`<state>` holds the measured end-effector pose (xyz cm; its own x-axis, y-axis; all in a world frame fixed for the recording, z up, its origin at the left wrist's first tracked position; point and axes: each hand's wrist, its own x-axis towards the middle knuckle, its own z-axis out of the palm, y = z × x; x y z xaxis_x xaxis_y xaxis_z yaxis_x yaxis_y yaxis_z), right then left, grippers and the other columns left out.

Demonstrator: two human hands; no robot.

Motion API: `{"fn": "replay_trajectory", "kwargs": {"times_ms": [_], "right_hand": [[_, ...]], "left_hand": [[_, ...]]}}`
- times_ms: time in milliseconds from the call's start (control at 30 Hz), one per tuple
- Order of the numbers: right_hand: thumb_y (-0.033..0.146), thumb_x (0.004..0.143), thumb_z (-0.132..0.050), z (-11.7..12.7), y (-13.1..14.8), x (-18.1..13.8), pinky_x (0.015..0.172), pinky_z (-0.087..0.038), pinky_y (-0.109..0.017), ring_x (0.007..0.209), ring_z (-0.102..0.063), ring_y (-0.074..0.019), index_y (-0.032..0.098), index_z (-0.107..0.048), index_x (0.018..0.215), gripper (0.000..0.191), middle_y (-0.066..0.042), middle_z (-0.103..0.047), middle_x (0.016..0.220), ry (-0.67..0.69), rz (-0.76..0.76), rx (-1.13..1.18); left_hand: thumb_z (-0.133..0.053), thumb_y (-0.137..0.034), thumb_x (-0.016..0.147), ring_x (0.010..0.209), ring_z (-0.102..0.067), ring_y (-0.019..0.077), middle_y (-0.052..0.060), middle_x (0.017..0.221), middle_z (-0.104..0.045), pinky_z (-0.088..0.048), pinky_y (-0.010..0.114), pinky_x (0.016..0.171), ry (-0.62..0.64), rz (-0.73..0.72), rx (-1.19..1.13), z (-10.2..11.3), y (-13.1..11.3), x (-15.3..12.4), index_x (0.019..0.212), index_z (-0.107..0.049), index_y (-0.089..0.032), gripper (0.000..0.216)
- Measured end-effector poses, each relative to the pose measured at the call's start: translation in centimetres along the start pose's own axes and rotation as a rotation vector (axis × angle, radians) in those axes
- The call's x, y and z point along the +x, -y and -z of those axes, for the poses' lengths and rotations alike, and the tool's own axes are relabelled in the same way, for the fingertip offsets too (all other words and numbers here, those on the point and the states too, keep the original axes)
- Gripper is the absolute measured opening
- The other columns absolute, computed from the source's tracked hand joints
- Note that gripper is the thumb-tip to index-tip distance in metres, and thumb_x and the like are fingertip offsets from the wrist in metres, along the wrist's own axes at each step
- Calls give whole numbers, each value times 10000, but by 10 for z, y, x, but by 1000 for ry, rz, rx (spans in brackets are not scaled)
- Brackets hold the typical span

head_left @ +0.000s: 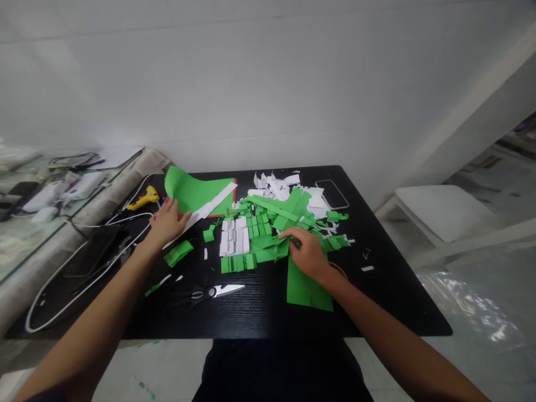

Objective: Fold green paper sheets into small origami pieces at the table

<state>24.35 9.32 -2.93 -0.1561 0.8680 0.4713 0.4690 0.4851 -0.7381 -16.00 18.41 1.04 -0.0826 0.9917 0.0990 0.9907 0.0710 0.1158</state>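
My left hand lies with its fingers spread at the near left corner of a large green sheet, whose left end curls up. Red paper shows under that sheet, and a white paper strip crosses it. My right hand is closed, its thumb and index finger pinching a piece of green paper at the edge of the pile. Below that hand a flat green sheet reaches toward the table's front. Folded green pieces and folded white pieces lie left of the right hand.
Scissors lie partly spread near the front of the black table. A yellow glue gun and white cable are at the left. White scraps and a phone-like outlined object sit at the back, before a wall.
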Motion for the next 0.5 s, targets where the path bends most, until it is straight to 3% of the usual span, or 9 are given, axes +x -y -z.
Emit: {"fn": "replay_trajectory", "kwargs": {"times_ms": [100,200,333,500], "right_hand": [[-5,818,-495,-3,0,-2,885,-582,-419,963,-724,-267,229,-759,910,365,-76,-781,966,33,45,-20],[-19,817,-494,-5,-2,-3,908,-581,-458,994,-699,-284,227,-774,910,385,-89,-776,984,50,74,-32],[-43,797,-465,-5,-7,-4,952,-575,-502,1050,-681,-295,234,-793,992,471,-95,-772,1054,38,74,-35],[-45,767,-467,-3,-6,-2,1011,-565,-528,1111,-687,-311,226,-799,1070,524,-104,-775,1104,2,22,-11]], "left_hand": [[-427,-467,1041,1607,-278,437,266,1739,-267,-337,620,1252,-112,-14,-43,19,-5,-3,1645,-251,-34,764],[-475,-406,1041,1630,-258,371,231,1764,-220,-301,516,1314,-267,-134,-159,39,-14,-8,1659,-249,-55,746],[-524,-423,1045,1596,-327,409,152,1761,-281,-319,599,1305,-423,-255,-256,62,-28,-17,1647,-329,-139,694],[-424,-625,1068,1589,-333,416,111,1776,-254,-410,615,1240,-533,-351,-288,92,-51,-36,1672,-290,-146,782]]}}
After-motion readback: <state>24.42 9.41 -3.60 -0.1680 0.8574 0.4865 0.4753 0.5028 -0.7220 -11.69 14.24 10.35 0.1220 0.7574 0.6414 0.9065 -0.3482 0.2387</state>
